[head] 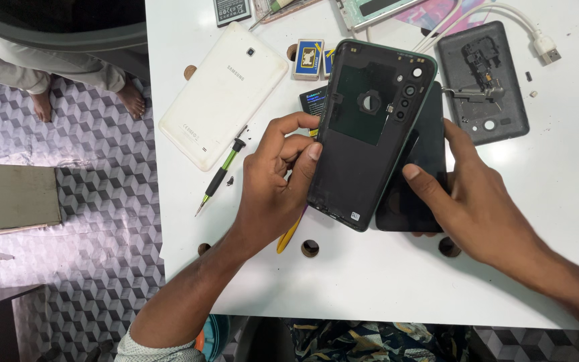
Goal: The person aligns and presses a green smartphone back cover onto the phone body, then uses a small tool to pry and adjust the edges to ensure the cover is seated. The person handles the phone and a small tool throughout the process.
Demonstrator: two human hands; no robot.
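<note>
My left hand grips the left edge of a dark phone back cover, lifted and tilted with its inner side up, camera holes near its top right. Beneath it lies the black phone body on the white table. My right hand holds that phone body from the right, thumb pressed on its dark face next to the cover's right edge. A yellow pry tool pokes out below my left hand.
A white tablet lies face down at the left, a green-handled screwdriver beside it. A grey back cover, white cable, small boxes and parts lie behind. Another person's bare feet stand on the patterned floor.
</note>
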